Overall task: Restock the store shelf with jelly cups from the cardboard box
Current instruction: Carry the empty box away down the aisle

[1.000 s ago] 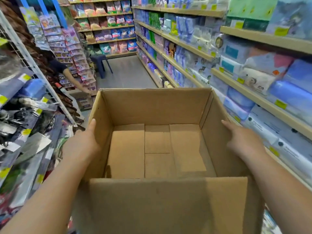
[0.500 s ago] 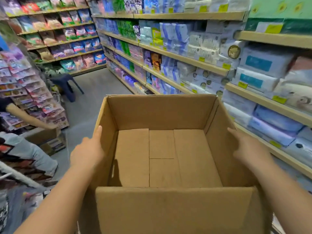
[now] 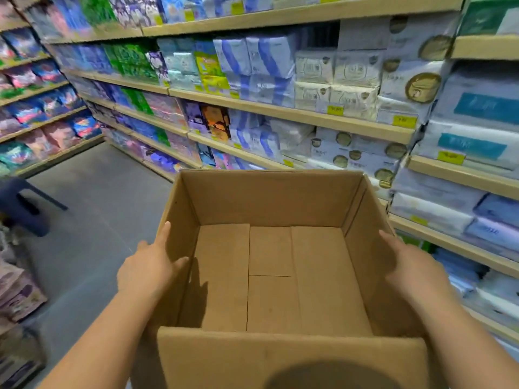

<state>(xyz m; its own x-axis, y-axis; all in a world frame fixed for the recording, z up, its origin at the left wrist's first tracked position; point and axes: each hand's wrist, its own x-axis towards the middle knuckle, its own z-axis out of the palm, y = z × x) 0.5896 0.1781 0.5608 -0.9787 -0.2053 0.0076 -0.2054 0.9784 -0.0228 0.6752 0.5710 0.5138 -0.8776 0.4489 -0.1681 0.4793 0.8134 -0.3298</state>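
I carry a brown cardboard box (image 3: 269, 200) in front of me, open at the top. Inside it only the bare bottom flaps show, and no jelly cups are in view. My left hand (image 3: 148, 270) holds the left wall: its fingers lie straight along the outside and its thumb hooks over the rim into the box. My right hand (image 3: 415, 273) presses flat against the outside of the right wall with its fingers stretched forward.
Wooden shelves (image 3: 295, 113) packed with tissue and paper packs run along the right and ahead, close to the box's right side. A dark stool (image 3: 19, 203) stands on the grey floor (image 3: 98, 220) at the left. More packaged goods (image 3: 19, 293) hang at the near left.
My view has swung to the right, from the aisle towards the tissue shelves. The box stays between my hands, and my left thumb now lies over the rim.
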